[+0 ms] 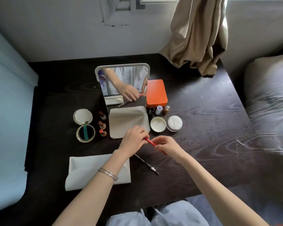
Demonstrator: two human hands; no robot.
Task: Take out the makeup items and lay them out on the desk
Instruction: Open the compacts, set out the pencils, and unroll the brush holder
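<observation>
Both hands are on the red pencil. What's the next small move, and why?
Probably set the red pencil down on the desk beside the dark brush. Left hand and right hand hold it above the bare wood, and the other items already lie laid out.

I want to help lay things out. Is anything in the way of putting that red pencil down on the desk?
Nothing visible. Both hands hold the red pencil just above bare desk. The nearest things, a thin brush nearer the person and a beige cloth behind, lie to the sides.

A bedroom at home: a dark wooden desk [203, 111] between bedding [268, 103] and a curtained window [198, 30].
</observation>
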